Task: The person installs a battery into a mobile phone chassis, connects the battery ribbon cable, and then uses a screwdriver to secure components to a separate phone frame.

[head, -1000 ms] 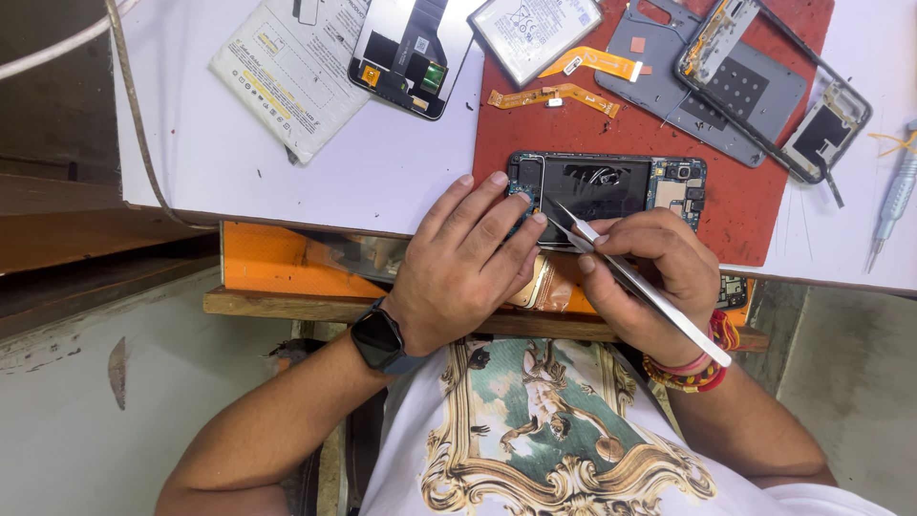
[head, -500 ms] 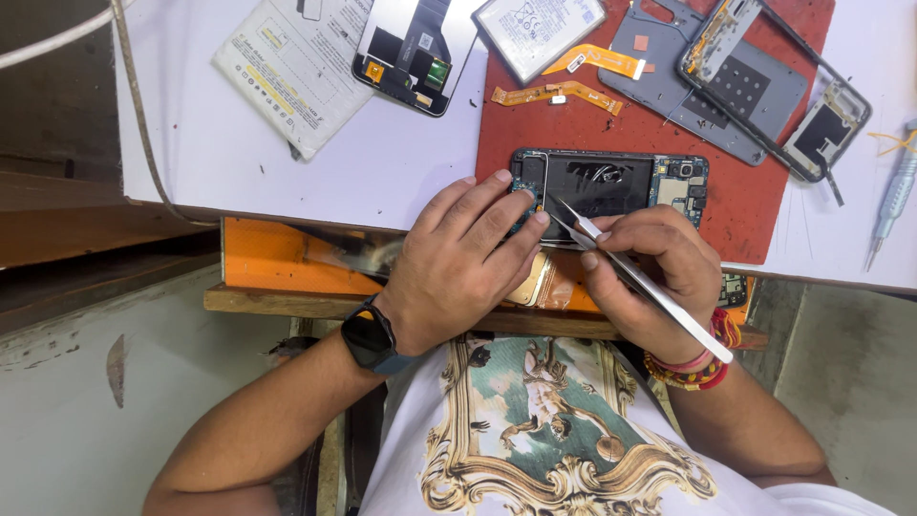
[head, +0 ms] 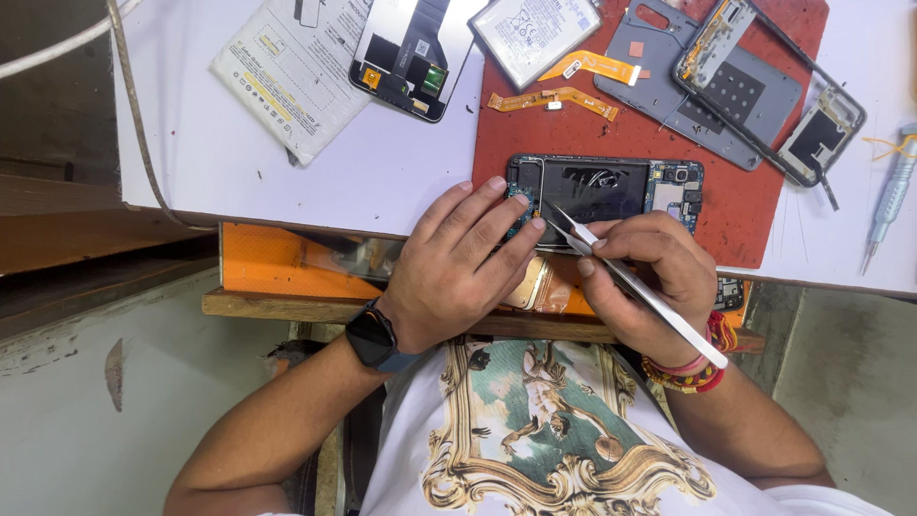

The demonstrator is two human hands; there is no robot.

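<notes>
Two hands work on one opened black smartphone body [head: 604, 203], which lies flat on a red rectangular rubber mat [head: 755, 205] near the front edge of the white worktop [head: 287, 182]. The left hand [head: 458, 272] presses its fingertips on the phone's left end, seemingly to pin it in place, its fingers spread flat and gripping nothing. The right hand [head: 650, 282] is pinched shut on a pair of slim silver metal tweezers [head: 635, 287], held like a pen with the tips angled down into the phone's interior, near the left fingertips (a grip that suits fine work).

Around the phone, parts lie spread singly, probably so that each stays easy to find: two orange flex ribbons [head: 554, 98], one grey flat battery [head: 535, 33], one grey plastic back cover [head: 712, 91] and one thin black frame [head: 821, 129] on or over the mat. Off the mat lie one black display panel [head: 413, 53], one white printed packet [head: 287, 72] and one pale blue screwdriver [head: 890, 196].
</notes>
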